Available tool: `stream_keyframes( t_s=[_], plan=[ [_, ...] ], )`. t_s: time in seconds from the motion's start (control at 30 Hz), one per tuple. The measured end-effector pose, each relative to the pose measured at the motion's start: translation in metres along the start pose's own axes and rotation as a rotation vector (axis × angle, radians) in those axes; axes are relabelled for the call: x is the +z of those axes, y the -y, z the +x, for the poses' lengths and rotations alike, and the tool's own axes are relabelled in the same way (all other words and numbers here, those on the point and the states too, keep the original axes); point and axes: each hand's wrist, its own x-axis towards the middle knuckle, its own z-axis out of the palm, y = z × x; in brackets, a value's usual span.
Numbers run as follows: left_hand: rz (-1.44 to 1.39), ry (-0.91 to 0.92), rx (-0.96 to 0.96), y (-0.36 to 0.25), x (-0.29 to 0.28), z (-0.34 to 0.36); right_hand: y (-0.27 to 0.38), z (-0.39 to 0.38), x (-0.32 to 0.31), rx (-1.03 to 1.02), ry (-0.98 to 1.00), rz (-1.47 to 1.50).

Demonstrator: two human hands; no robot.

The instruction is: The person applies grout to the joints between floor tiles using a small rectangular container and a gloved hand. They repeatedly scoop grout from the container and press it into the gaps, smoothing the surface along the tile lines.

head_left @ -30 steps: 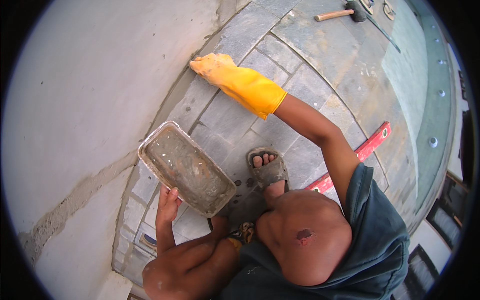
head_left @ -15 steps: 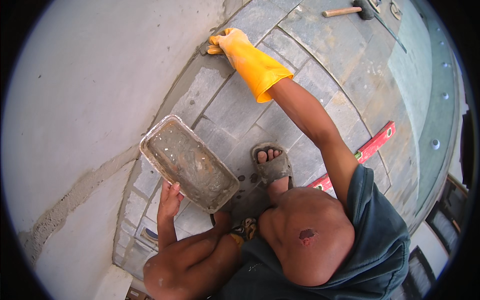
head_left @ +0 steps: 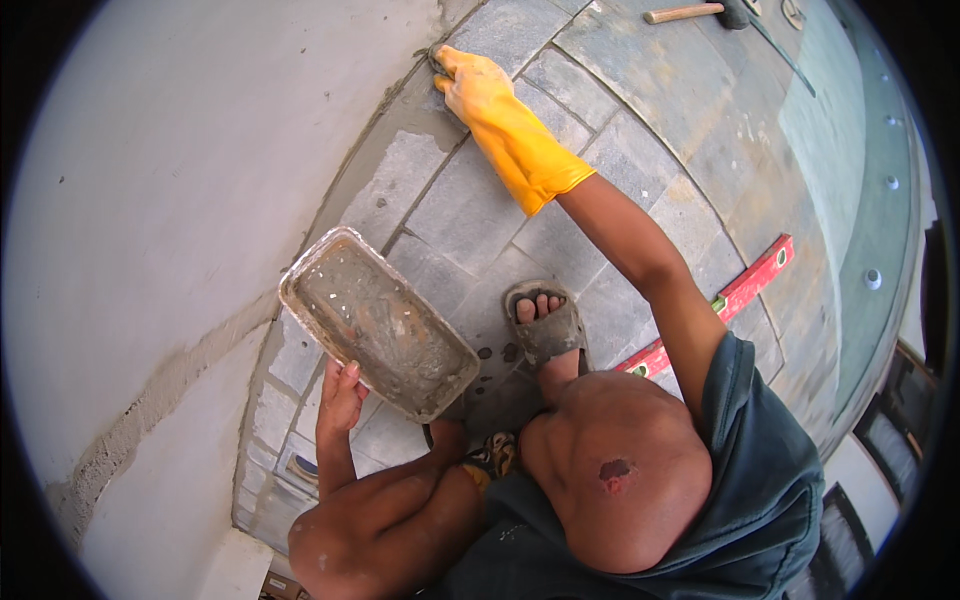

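My bare left hand grips the near edge of a shallow rectangular tray, its thumb over the rim. Wet grey mortar coats the inside of the tray. My right hand, in a long yellow rubber glove, reaches far forward to where the paving meets the wall. Its fingers are bent and pressed together around a small grey lump, mostly hidden, whose kind I cannot make out. Beside the glove, a smear of wet mortar covers the joint and part of a paving stone.
A pale wall rises on the left. Grey stone paving spreads under my sandaled foot. A red spirit level lies at right, partly behind my right arm. At the far right rests a mallet with a wooden handle.
My gloved right hand has moved a little farther forward and to the right along the wall's foot. The tray and left hand have stayed nearly still.
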Motion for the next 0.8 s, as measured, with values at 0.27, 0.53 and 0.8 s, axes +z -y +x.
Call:
stream_keyframes(
  t_s=[0.27, 0.53, 0.8],
  plan=[
    [-0.015, 0.041, 0.000, 0.012, -0.013, 0.002, 0.068, -0.034, -0.015, -0.145, 0.465, -0.059],
    [-0.015, 0.007, 0.026, 0.007, -0.009, -0.002, 0.053, -0.023, -0.027, -0.140, 0.320, -0.057],
    [-0.063, 0.018, 0.025, -0.002, 0.012, 0.001, 0.039, -0.016, 0.009, -0.105, 0.092, -0.173]
  ],
)
